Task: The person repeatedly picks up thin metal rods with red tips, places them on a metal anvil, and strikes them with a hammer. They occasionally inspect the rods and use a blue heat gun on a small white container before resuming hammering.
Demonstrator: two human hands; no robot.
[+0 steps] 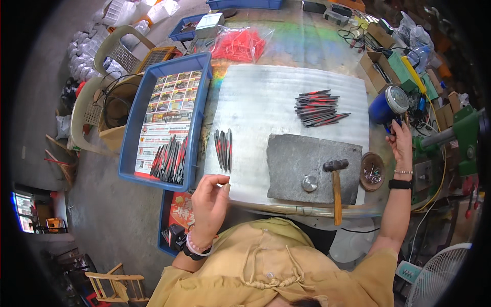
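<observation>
My right hand (401, 140) is closed round the handle of a blue mug (379, 108) with a silver lid, at the right edge of the table. The mug leans toward the upper right. My left hand (210, 199) hovers over the table's front edge with its fingers loosely curled in. I see nothing between its fingers. Just beyond it lies a small row of slim black-and-red pointed tools (223, 149). A larger pile of similar tools (318, 107) rests on the white foam sheet (250, 97).
A grey stone slab (286, 158) carries a hammer (336, 187), its handle overhanging the front edge, and a round metal piece (309, 183). Beside it sits a round dish (372, 171) of small parts. At left stands a blue tray (134, 120) with more tools; a green machine (463, 146) stands right.
</observation>
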